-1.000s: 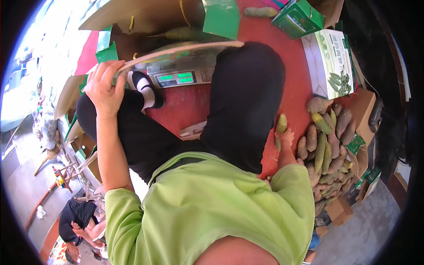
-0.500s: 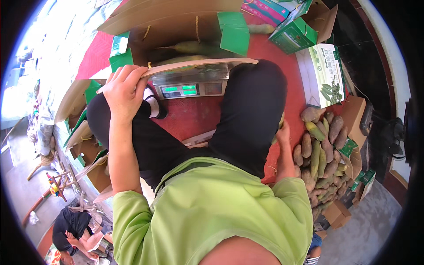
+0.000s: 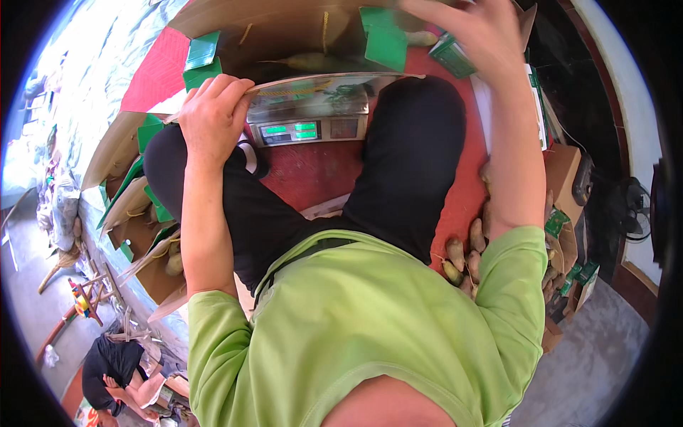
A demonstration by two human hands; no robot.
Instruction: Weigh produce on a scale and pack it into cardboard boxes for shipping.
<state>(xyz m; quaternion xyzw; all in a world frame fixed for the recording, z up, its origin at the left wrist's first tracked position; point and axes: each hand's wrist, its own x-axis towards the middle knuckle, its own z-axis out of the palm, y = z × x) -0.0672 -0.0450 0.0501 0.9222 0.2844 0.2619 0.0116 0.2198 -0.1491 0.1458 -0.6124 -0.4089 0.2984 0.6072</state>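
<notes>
A large cardboard box (image 3: 277,35) with green corner flaps rests on a digital scale (image 3: 299,132) between my knees. Inside lies a long greenish radish (image 3: 306,62), partly hidden by the near flap. My left hand (image 3: 213,114) is closed over the left end of that box flap (image 3: 334,77), fingers on top. Raised at the upper right, beyond my right knee, my right hand (image 3: 487,32) is blurred, with a finger stretched out leftward. Nothing shows in it, though the top edge cuts part of it off. Near its fingers is another pale radish (image 3: 421,38).
A heap of radishes (image 3: 466,260) lies right of my leg, partly behind my right arm. A green box (image 3: 452,57) and a brown carton (image 3: 562,174) stand at the right. Opened cartons (image 3: 149,263) are on the left. A seated person (image 3: 117,370) is at the lower left.
My right hand has swung up and forward from beside the radish heap to the far right of the box. My left hand stays on the flap, which has shifted slightly upward in view.
</notes>
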